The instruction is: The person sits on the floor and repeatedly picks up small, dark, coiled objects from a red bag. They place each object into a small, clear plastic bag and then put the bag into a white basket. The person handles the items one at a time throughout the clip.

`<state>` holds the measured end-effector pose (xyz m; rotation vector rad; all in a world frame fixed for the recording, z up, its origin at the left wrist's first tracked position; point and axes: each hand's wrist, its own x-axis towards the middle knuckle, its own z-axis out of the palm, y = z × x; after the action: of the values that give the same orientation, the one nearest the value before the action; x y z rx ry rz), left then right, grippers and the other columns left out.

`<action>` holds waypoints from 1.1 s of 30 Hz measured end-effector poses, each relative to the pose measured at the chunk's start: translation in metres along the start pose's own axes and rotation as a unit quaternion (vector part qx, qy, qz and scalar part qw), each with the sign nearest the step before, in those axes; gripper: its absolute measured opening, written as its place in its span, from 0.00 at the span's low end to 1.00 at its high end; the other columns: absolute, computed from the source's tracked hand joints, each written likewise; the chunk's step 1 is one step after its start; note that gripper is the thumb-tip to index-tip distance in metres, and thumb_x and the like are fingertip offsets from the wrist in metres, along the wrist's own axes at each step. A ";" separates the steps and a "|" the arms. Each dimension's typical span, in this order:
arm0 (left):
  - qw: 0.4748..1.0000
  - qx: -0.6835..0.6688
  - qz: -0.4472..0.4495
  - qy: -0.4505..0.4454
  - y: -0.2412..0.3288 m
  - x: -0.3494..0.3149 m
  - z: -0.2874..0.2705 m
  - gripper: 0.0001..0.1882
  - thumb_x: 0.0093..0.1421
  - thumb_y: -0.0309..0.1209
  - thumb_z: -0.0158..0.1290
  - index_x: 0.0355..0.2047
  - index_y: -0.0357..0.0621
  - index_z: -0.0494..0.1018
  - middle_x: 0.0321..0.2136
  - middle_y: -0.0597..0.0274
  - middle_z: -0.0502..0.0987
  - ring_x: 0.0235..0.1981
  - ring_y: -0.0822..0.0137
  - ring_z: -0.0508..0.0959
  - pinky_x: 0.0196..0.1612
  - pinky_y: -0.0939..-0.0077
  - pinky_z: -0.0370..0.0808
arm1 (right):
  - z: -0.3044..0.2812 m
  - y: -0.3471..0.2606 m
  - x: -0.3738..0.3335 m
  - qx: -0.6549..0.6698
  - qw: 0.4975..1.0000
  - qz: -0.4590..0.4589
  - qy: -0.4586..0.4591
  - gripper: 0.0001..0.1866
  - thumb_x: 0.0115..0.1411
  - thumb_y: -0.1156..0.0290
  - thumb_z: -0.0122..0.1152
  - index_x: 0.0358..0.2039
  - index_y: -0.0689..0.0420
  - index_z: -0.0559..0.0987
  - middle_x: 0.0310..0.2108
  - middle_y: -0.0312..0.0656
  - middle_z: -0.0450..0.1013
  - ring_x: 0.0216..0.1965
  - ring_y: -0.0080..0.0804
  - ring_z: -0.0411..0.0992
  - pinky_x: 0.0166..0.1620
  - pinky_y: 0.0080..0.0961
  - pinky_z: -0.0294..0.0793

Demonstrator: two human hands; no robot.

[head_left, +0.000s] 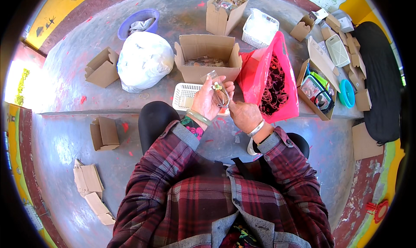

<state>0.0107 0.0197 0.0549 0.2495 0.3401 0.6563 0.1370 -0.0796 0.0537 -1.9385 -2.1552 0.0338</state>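
Observation:
A small clear plastic bag (pixel 219 91) lies across my left hand (pixel 203 102), whose fingers are closed around it. Inside shows a thin dark looped cord with a small green and pale ornament, probably a hair tie. My right hand (pixel 246 117) is closed in a pinch at the lower end of this bag; its fingertips partly hide what they grip. Under my left hand stands a white perforated basket (pixel 177 97). Just beyond is an open cardboard box (pixel 208 76) with clear packets in it. To the right, an open pink plastic bag (pixel 252 85) holds many dark looped bands (pixel 274 89).
A full white plastic bag (pixel 145 61) and a purple basin (pixel 126 23) stand at the left. Farther back are another cardboard box (pixel 221 20) and a white basket (pixel 255 40). At the right are a carton with packages (pixel 325 113) and a turquoise basin (pixel 346 93). A raised ledge (pixel 86 111) crosses ahead.

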 end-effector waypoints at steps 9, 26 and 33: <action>0.999 0.042 0.005 0.027 -0.007 0.003 -0.004 0.19 0.64 0.38 0.41 0.46 0.34 0.62 0.38 0.46 0.72 0.40 0.57 0.75 0.46 0.63 0.73 | 0.002 0.001 0.000 0.029 0.999 0.025 -0.026 0.09 0.52 0.71 0.49 0.35 0.56 0.69 0.19 0.47 0.71 0.20 0.46 0.72 0.21 0.41 0.69; 0.995 0.062 0.077 0.028 -0.003 0.005 -0.008 0.17 0.63 0.35 0.42 0.47 0.36 0.61 0.41 0.47 0.71 0.43 0.55 0.73 0.45 0.60 0.73 | -0.011 0.007 0.012 0.593 0.762 0.255 -0.053 0.08 0.54 0.71 0.59 0.31 0.62 0.77 0.22 0.35 0.73 0.22 0.19 0.71 0.26 0.17 0.69; 0.994 0.109 0.024 0.018 0.002 0.004 -0.007 0.17 0.63 0.35 0.41 0.47 0.35 0.61 0.41 0.45 0.71 0.42 0.56 0.73 0.43 0.61 0.72 | -0.011 0.016 0.011 0.398 0.898 0.183 0.034 0.09 0.48 0.70 0.61 0.25 0.63 0.78 0.15 0.41 0.71 0.19 0.21 0.70 0.24 0.24 0.68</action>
<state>0.0096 0.0244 0.0488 0.4559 0.4422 0.6712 0.1538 -0.0684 0.0630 -1.7329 -1.3504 0.7699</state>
